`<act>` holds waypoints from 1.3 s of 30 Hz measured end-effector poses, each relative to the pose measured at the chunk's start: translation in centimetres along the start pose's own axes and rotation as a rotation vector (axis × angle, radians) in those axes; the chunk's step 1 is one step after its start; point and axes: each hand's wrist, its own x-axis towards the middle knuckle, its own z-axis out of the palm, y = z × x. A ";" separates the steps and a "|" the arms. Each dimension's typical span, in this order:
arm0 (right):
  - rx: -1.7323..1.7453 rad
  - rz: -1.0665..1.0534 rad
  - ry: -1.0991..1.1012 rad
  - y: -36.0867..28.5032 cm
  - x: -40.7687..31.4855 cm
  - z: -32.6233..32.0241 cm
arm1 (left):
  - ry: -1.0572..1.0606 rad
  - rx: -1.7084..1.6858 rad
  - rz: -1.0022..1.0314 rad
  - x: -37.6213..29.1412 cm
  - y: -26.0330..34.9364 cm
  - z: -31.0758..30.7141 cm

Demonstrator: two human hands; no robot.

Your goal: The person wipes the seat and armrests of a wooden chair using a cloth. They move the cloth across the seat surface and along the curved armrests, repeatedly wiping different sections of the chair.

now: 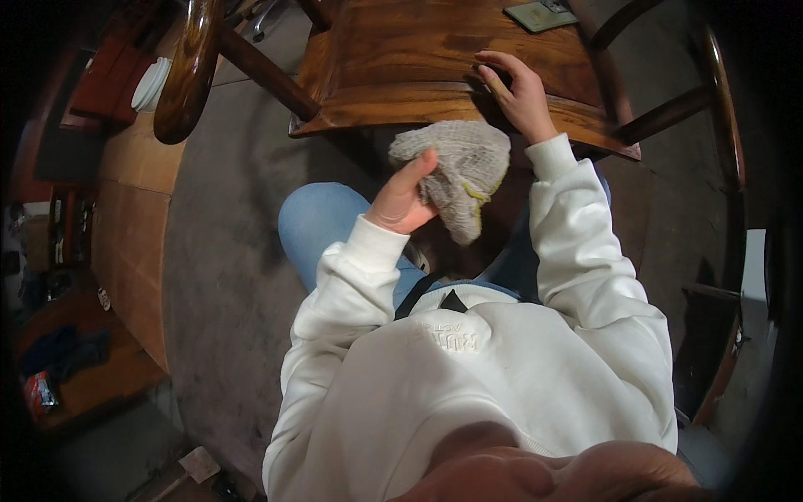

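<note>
My left hand [408, 194] grips a crumpled grey-white cloth [467, 154] with yellow-green edging. The cloth hangs in front of a varnished wooden chair, its top near the front edge of the seat [401, 56]. My right hand [517, 88] is over the right part of that front edge, thumb and fingers apart and nothing between them. Whether its fingertips touch the wood I cannot tell. On the seat, farther back to the right, lies a flat pale-green object [541, 16] bearing a small mark; its kind is unclear.
Glossy armrests rise at the left [191, 75] and right [721, 106] of the seat. Brown sheets [135, 251] cover part of the grey floor [219, 251] at left. A white plastic tub [150, 85] stands beyond the left armrest. My knee [323, 210] is below the seat's front.
</note>
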 end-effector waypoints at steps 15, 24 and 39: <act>0.952 0.465 -0.211 -7.1 -12.0 -3.9 | -0.146 1.299 0.579 4.6 -1.8 2.8; 0.844 0.724 -0.051 -7.3 -12.4 -5.2 | -0.274 1.485 0.573 7.7 -3.6 2.6; -0.453 -0.128 -0.056 -2.5 -8.5 -7.6 | 0.248 0.112 -0.196 8.3 -7.6 -2.1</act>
